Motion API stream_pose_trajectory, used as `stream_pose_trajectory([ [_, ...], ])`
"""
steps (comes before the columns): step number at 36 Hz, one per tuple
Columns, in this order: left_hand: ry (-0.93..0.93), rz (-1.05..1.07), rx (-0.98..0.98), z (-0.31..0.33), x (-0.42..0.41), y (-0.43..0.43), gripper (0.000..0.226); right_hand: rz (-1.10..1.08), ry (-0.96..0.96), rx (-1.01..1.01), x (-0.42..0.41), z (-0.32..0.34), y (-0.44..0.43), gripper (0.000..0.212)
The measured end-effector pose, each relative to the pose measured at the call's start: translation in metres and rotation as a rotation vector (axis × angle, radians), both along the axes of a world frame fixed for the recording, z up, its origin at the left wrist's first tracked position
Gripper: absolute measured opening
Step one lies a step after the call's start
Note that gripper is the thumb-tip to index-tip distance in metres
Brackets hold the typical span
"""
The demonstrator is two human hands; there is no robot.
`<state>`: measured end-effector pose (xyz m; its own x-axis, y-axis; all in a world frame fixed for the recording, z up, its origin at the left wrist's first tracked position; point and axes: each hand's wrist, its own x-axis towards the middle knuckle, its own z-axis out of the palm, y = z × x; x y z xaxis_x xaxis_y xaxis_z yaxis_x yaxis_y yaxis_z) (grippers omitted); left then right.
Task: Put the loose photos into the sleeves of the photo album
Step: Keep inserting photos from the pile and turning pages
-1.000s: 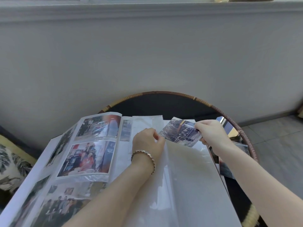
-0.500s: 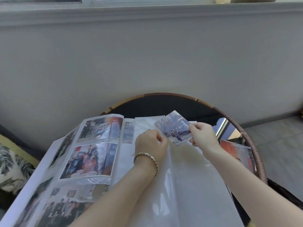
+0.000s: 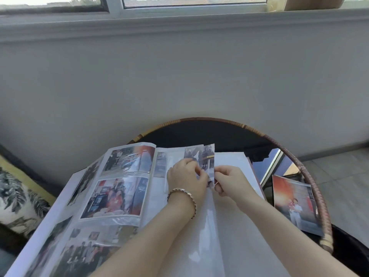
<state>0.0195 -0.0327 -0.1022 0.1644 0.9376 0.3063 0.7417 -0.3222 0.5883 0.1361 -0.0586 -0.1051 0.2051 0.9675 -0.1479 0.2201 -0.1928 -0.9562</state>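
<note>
Glossy plastic sleeves (image 3: 203, 232), woven-rimmed table (image 3: 311, 188)

Looks forward and down from head height, close above the photo album (image 3: 235, 162), facing the wall (image 3: 179, 76) behind it.

Our album (image 3: 231, 159) lies open on the round table (image 3: 311, 180). Near its far edge, our left hand (image 3: 186, 176) and right hand (image 3: 229, 181) meet on one photo (image 3: 207, 158). Right of the album, a loose photo (image 3: 293, 202) lies on the table; left of it sits a cushion (image 3: 18, 196); behind it stands the wall (image 3: 179, 76).
</note>
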Motion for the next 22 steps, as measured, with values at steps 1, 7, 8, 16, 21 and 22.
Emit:
stream_pose_trajectory([
  [1,0.007,-0.011,-0.038,0.001,-0.001,0.001,0.019,-0.007,0.031,-0.007,0.0,0.002,-0.001,0.036],
  [7,0.062,-0.062,-0.237,0.012,-0.007,0.007,0.018,-0.063,0.084,-0.021,0.001,0.013,0.006,0.019],
  [8,0.07,-0.048,-0.275,0.016,-0.009,0.009,0.019,-0.047,0.054,-0.013,0.002,0.014,0.006,0.017],
  [16,-0.331,0.186,-0.467,0.034,-0.049,0.008,0.06,-0.047,0.143,-0.061,0.016,0.017,0.004,0.016],
  [21,-0.652,0.086,-0.748,0.034,-0.051,-0.003,0.062,-0.034,0.14,-0.05,0.011,0.019,0.002,0.014],
  [22,-0.63,0.047,-0.76,0.032,-0.051,-0.005,0.061,-0.036,0.127,-0.044,0.009,0.019,0.002,0.014],
])
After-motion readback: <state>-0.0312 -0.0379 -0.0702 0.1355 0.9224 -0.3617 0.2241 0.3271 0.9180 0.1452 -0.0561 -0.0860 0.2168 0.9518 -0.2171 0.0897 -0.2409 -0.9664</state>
